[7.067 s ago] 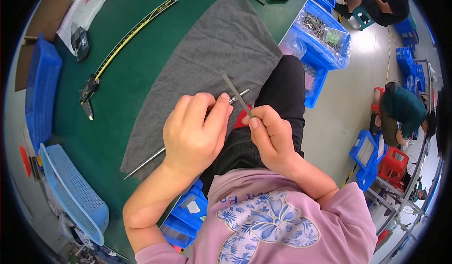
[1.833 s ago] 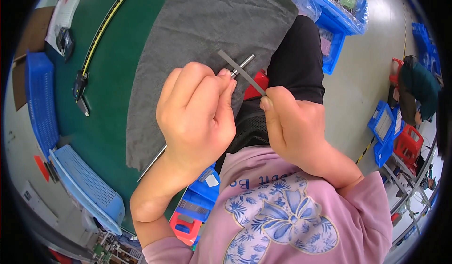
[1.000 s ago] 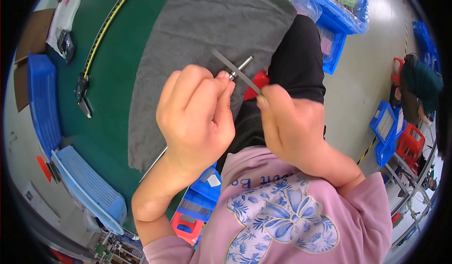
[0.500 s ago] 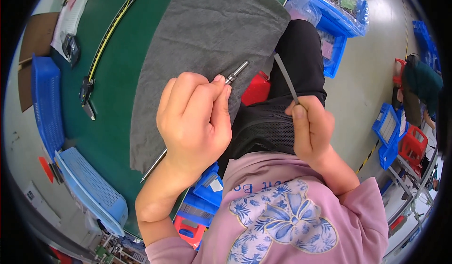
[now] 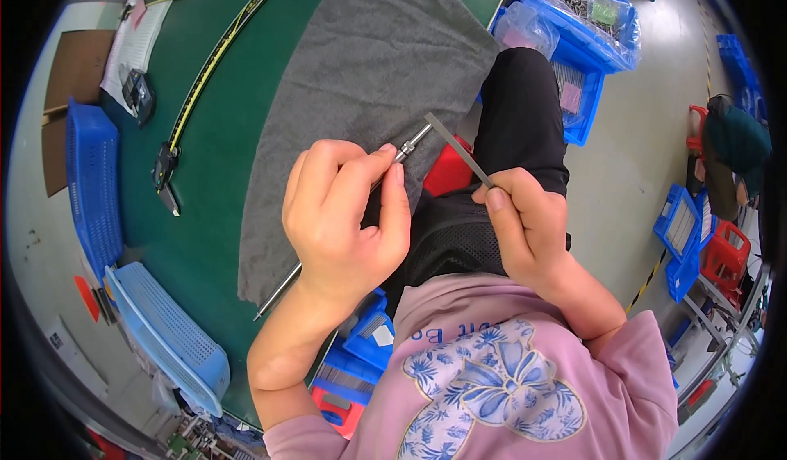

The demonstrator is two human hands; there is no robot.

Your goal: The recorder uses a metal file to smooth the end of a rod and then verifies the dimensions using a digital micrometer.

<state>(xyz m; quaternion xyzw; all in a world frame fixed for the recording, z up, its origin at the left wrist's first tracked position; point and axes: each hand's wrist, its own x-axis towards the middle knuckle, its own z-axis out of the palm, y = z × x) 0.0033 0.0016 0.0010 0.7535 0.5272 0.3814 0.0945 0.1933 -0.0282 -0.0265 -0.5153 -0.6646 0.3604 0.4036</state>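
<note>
A slim shiny metal rod with a stepped, collared end runs slantwise beneath my left hand. Thumb and index finger of that hand pinch it just behind the collar, and its thinner tail comes out by the wrist. My right hand grips one end of a narrow flat grey strip, which looks like a small file. The strip's far tip meets the rod's end in the picture; whether they touch I cannot tell. Under the rod lies a grey cloth.
On the green table lies a long caliper, with a small dark device farther left. Blue baskets line the left edge. Right of the cloth stand blue bins with metal parts. A person is at the far right.
My right hand has moved left and tilted the strip, bringing its tip over to the rod's end. My left hand still pinches the rod.
</note>
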